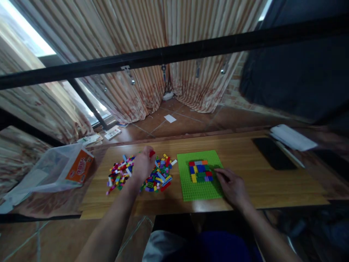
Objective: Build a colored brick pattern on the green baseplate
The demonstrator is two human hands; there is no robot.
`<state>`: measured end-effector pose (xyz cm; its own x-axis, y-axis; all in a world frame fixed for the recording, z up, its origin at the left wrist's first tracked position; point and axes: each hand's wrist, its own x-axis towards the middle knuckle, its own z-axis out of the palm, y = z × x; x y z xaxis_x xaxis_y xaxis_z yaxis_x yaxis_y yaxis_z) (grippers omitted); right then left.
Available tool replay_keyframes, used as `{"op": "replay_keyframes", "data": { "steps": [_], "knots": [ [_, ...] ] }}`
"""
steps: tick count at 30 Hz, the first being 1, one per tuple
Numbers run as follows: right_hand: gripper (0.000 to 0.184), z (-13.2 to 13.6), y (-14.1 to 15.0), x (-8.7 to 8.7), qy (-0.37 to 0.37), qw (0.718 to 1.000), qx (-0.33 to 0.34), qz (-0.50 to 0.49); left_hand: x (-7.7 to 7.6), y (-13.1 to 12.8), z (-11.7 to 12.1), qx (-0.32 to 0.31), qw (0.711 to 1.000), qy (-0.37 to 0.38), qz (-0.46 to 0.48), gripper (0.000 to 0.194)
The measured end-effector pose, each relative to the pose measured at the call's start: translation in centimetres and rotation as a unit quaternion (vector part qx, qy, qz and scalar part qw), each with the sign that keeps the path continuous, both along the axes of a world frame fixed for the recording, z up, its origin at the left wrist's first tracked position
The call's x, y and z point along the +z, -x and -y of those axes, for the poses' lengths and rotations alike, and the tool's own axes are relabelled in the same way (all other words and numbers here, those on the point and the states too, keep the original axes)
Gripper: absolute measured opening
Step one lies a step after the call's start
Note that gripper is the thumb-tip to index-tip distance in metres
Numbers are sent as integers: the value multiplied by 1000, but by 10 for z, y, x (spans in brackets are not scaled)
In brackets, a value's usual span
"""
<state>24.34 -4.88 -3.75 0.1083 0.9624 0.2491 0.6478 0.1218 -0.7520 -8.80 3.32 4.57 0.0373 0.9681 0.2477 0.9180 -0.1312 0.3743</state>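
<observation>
Over the loose pile of toy bricks [160, 173] hangs my left hand [143, 163], closed with a red brick [152, 154] at its fingertips. A green baseplate [188, 191] lies to the right of the pile. Low on its middle is a patchwork of joined bricks [201, 169] in red, blue, yellow, green, grey and orange. At the right edge of this block my right hand [231, 183] rests over the plate, thumb and fingers drawn together. Whatever sits between those fingers, if anything, is too small to make out.
On the left a clear plastic bin [51, 174] with an orange label stands beside the wooden table [234, 145]. A dark flat tablet-like object [272, 153] and a white folded item [293, 137] lie at the right. A black bar [174, 52] crosses beyond the table.
</observation>
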Motion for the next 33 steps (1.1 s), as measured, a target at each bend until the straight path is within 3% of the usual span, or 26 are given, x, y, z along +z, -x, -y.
{"op": "replay_keyframes", "data": {
  "steps": [2, 4, 7, 10, 12, 14, 17, 22, 24, 27, 33],
  "knots": [
    [29, 0, 1, 1, -1, 1000, -1, -12, 1, -19, 22, -27, 993, 16, 113, 14],
    [29, 0, 1, 2, -4, 1000, -1, -24, -4, -42, 43, -51, 964, 61, 252, 12],
    [28, -1, 2, 3, -8, 999, 1, -32, -19, -76, 69, -51, 873, 172, 454, 17],
    [26, -1, 3, 4, -13, 999, 1, -31, -29, -100, 82, -6, 783, 243, 572, 25],
    [26, -1, 3, 5, -15, 999, 2, -33, -31, -107, 85, 19, 741, 259, 619, 27],
    [26, -1, 3, 6, -14, 999, 3, -36, -32, -110, 84, 26, 721, 258, 642, 28],
    [25, 0, 3, 7, -17, 999, 4, -39, -36, -111, 78, 12, 742, 239, 626, 25],
    [25, -1, 3, 6, -19, 999, 9, -42, -51, -115, 68, -52, 893, 154, 419, 18],
    [25, -1, 3, 6, -18, 999, 8, -39, -54, -118, 67, -76, 935, 103, 331, 20],
    [25, -1, 3, 6, -20, 999, 9, -37, -56, -121, 67, -97, 959, 63, 257, 25],
    [24, -1, 4, 4, -31, 998, 2, -47, -54, -123, 62, -126, 970, 39, 205, 37]
  ]
}}
